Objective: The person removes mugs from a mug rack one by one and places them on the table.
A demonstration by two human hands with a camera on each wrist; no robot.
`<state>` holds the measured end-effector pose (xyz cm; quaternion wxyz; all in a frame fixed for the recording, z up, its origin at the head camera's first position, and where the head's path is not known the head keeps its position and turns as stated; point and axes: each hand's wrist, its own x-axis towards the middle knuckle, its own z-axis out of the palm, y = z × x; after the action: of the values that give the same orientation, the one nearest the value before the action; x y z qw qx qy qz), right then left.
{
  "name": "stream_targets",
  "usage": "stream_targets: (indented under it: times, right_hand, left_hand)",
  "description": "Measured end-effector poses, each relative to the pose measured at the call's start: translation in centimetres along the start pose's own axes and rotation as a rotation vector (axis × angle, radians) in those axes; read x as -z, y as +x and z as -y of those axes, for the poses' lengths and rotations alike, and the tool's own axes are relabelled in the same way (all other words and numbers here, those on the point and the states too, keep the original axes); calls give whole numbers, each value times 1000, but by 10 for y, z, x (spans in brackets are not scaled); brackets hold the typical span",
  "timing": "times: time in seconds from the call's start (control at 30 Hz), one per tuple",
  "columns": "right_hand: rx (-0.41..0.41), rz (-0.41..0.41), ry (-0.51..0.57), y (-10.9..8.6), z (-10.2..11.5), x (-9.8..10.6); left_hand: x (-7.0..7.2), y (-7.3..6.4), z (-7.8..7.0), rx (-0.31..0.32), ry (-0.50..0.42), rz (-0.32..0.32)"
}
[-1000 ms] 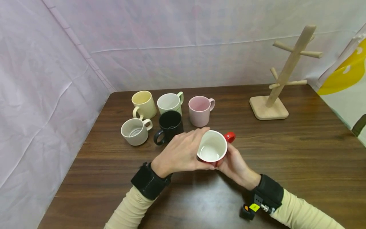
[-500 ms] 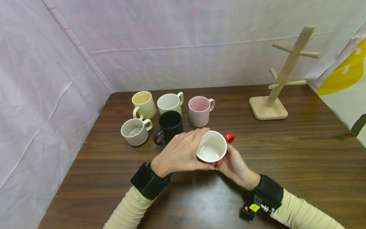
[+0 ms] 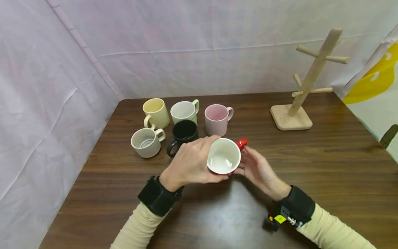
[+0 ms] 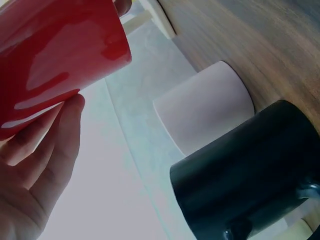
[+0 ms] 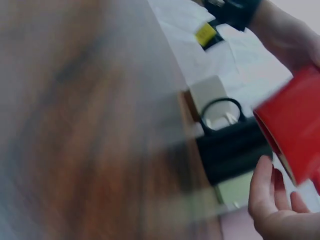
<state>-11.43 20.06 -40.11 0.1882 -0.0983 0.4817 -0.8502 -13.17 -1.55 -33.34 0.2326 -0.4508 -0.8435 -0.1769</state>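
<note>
A red mug (image 3: pixel 224 156) with a white inside is held above the table, its mouth tipped toward the head camera. My left hand (image 3: pixel 190 162) grips it round the body from the left; in the left wrist view, fingers (image 4: pixel 55 155) lie against the red wall. On the other side, my right hand (image 3: pixel 261 174) has loosely bent fingers close by the mug, its thumb near the red handle (image 3: pixel 242 143). The right wrist view shows those fingers (image 5: pixel 265 190) beside the mug's base, seemingly not gripping. Just behind the left hand stands a black mug (image 3: pixel 185 131).
Also on the wooden table (image 3: pixel 311 166) are a yellow mug (image 3: pixel 160 116), a pale green mug (image 3: pixel 190 114), a pink mug (image 3: pixel 216 124) and a grey cup (image 3: pixel 147 147). A wooden mug tree (image 3: pixel 292 117) with bare pegs stands back right. White cloth (image 3: pixel 199 62) hangs behind.
The red mug and my left hand have shifted slightly left and up. My right hand has loosened from underneath the mug and drawn back a little to the right.
</note>
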Motion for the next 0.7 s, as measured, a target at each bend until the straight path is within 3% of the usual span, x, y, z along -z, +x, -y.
stream_targets:
  times: [0.2, 0.47, 0.7]
  right_hand:
    - [58, -19, -113, 0, 11, 7]
    - [69, -91, -254, -3, 14, 7]
    - [107, -72, -324, 0, 7, 15]
  left_hand:
    - [-1, 0, 4, 24, 6, -33]
    - [-2, 1, 6, 82, -25, -60]
    - [-4, 2, 7, 116, -39, -57]
